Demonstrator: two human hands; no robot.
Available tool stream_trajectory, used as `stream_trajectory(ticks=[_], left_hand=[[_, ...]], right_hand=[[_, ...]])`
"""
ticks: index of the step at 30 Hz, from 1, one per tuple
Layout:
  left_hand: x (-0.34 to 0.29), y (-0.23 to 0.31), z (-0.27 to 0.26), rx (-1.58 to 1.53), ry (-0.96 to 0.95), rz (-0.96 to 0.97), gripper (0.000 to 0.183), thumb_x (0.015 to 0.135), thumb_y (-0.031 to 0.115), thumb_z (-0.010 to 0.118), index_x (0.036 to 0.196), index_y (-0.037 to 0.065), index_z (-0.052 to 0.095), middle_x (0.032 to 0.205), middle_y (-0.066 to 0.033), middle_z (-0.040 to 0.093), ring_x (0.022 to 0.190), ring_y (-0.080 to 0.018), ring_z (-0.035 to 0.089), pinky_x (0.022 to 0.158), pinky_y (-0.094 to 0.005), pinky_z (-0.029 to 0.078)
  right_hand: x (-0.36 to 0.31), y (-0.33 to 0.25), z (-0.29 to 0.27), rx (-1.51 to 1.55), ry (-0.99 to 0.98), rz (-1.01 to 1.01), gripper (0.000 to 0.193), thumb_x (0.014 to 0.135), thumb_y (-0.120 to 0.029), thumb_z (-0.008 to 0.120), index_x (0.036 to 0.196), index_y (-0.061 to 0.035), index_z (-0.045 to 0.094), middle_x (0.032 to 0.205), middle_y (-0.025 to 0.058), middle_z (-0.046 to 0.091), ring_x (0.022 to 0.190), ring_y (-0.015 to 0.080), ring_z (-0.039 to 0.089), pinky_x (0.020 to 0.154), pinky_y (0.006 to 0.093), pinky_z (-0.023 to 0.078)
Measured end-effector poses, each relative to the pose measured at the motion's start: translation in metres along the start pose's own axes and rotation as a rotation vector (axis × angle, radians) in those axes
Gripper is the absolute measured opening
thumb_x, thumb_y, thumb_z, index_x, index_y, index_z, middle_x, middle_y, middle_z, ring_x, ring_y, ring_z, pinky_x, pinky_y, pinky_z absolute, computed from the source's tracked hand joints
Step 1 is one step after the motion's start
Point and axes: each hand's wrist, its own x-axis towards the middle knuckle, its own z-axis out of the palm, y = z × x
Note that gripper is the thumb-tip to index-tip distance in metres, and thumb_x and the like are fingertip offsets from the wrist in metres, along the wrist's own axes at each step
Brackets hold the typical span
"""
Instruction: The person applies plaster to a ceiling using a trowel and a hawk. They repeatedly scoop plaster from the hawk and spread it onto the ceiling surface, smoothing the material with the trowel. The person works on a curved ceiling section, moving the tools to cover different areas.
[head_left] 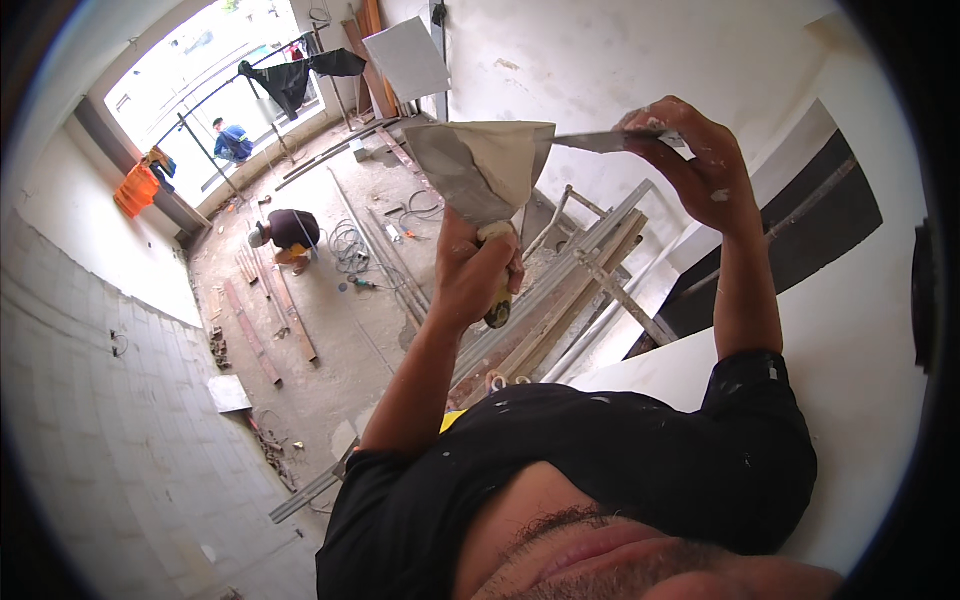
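My left hand (468, 272) is closed round the handle of a wide putty knife (438, 162), held up in front of me with its broad grey blade at the top. A thick layer of cream-coloured putty (508, 168) lies on the right part of that blade. My right hand (705, 168), raised to the right, grips a second putty knife (590, 142), seen nearly edge-on. Its blade reaches left to the edge of the putty; the fingers hide most of its handle. White specks dot my right fingers.
Beneath my hands, metal scaffold tubes (600, 262) and long boards (545, 335) lie beside the white wall (600, 60). On the floor, a person (292, 230) crouches near planks and coiled cable (348, 250). Another person in blue (232, 142) is by the bright opening. A dark recess (820, 210) lies right.
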Motion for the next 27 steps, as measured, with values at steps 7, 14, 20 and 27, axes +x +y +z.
stream_trajectory(ticks=[7,14,20,27], left_hand=[[0.013,-0.001,0.009,-0.168,-0.009,0.037,0.059,0.077,-0.003,0.046,0.135,0.003,0.038,0.098,-0.0133,0.057,0.076,-0.0199,0.058,0.049,-0.0310,0.048],[0.013,-0.022,0.013,0.235,0.026,0.267,0.040,0.085,-0.008,0.056,0.125,-0.001,0.052,0.094,-0.0057,0.059,0.081,-0.0124,0.056,0.072,-0.0272,0.048],[0.002,-0.024,0.006,0.582,-0.049,0.416,0.012,0.095,-0.002,0.057,0.103,-0.004,0.066,0.087,-0.0009,0.060,0.074,-0.0064,0.051,0.064,-0.0225,0.041],[-0.005,-0.027,-0.003,0.604,-0.077,0.359,0.021,0.089,-0.002,0.062,0.110,-0.004,0.062,0.089,-0.0125,0.064,0.078,-0.0218,0.060,0.072,-0.0335,0.049]], right_hand=[[-0.019,-0.005,0.009,-0.058,-0.085,-0.184,0.026,0.082,0.004,0.074,0.106,-0.0055,0.067,0.097,0.0113,0.073,0.091,0.0259,0.070,0.076,0.0371,0.056],[-0.020,0.000,0.039,0.022,0.019,-0.302,0.028,0.078,-0.004,0.077,0.104,-0.0070,0.069,0.098,0.0066,0.074,0.087,0.0242,0.068,0.075,0.0371,0.052],[-0.025,0.008,0.038,-0.228,0.204,-0.456,0.024,0.081,-0.008,0.076,0.104,-0.0116,0.071,0.095,0.0037,0.074,0.088,0.0242,0.069,0.080,0.0402,0.050],[-0.025,0.002,0.035,-0.314,0.411,-0.466,0.019,0.084,-0.005,0.072,0.102,-0.0122,0.070,0.097,0.0015,0.075,0.089,0.0217,0.069,0.079,0.0366,0.048]])
